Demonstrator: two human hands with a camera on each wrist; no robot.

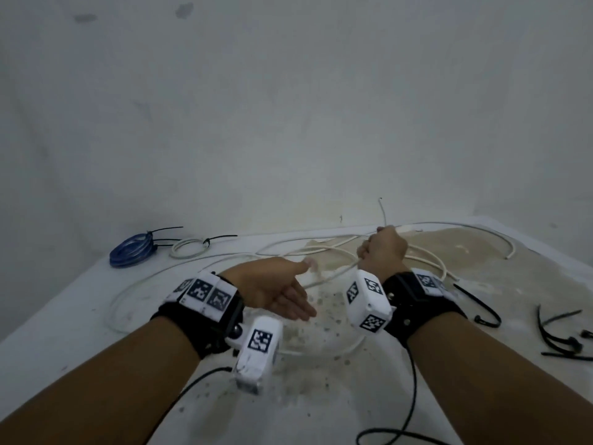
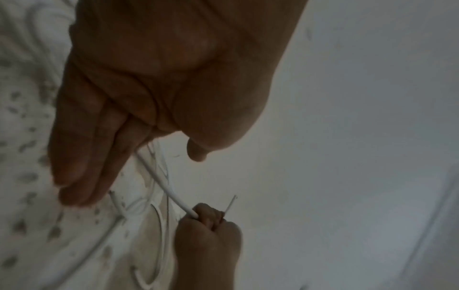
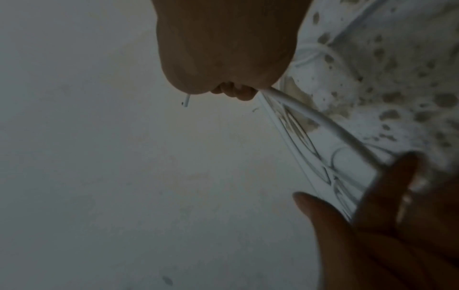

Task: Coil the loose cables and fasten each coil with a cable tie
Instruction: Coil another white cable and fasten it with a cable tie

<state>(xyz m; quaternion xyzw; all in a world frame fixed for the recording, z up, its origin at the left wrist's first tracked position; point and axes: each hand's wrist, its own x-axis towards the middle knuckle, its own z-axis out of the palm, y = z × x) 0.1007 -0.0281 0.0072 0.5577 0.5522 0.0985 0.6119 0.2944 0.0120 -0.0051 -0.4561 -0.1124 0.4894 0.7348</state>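
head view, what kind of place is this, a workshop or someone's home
Hard to say; probably a bare utility or work corner. A stained, speckled white surface meets a plain scuffed wall, with only loose white cable, tied coils and black cable ties around.

On the stained white worktop [image 1: 401,374] lie 2 finished coils: 1 blue cable coil [image 1: 131,250] and 1 small white cable coil [image 1: 188,247], each bound with black ties. 1 long loose white cable [image 1: 179,266] sprawls across it. Several loose black cable ties [image 1: 560,340] lie at the right, their exact number unclear, and 2 hands show.
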